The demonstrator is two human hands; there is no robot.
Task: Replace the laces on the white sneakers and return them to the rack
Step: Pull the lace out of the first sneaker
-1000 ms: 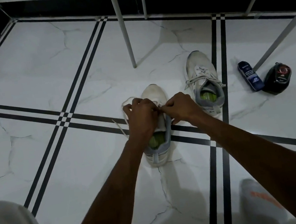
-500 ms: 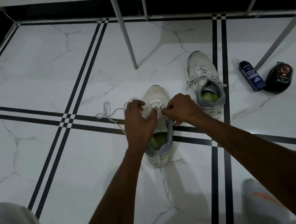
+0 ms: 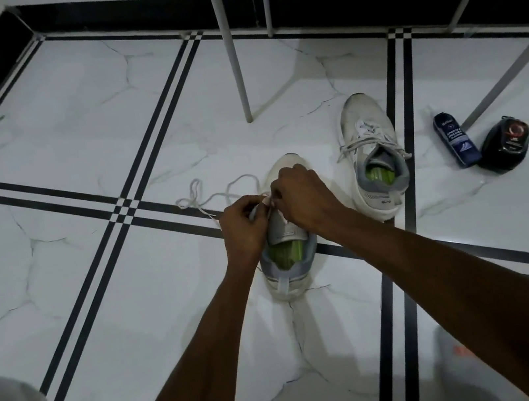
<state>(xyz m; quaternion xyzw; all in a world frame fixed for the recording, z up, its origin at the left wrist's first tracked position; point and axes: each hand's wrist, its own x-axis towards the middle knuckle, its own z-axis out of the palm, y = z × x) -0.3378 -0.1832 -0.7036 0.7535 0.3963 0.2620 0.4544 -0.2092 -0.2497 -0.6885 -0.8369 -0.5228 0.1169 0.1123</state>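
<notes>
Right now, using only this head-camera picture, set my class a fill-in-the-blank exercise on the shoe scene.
1. Both hands work at the near sneaker, whose insole is ____.
2. The loose lace trails over the floor to the ____ of that sneaker.
3. The far sneaker already has its ____ threaded.
4. The blue bottle lies beside a ____ container.

Missing words: green; left; lace; black

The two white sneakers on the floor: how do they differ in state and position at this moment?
The near sneaker is being worked on: both hands pinch its lace, which trails loose onto the floor, while the far sneaker stands untouched with its lace crossed over the tongue. The near sneaker lies across a black tile stripe; the far sneaker sits beside another, nearer the blue bottle. Both are white, upright, toes pointing away, with green insoles.
</notes>
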